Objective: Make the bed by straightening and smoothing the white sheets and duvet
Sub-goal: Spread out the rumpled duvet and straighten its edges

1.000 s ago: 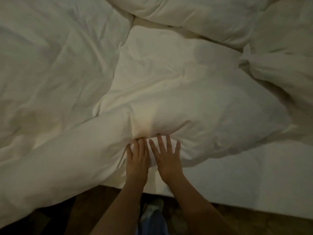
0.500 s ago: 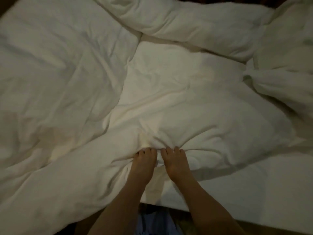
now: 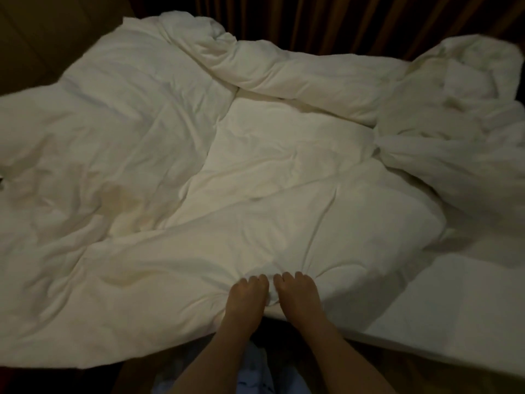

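Early stage: left hand [image 3: 247, 294] and right hand [image 3: 298, 292] both grip the bunched duvet [image 3: 176, 172] edge, fingers curled in; fitted sheet [image 3: 454, 302] bare at right, nothing smoothed.

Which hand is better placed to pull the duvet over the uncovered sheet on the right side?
Probably the right hand. Both hands grip the duvet edge side by side, but the right one is nearer the bare sheet; the left hand would cross over.

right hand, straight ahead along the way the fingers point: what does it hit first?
The right hand already grips the duvet, so it meets more of that duvet at once: the puffed fold just beyond the knuckles. Further on lies the bunched roll, though depth is unclear.
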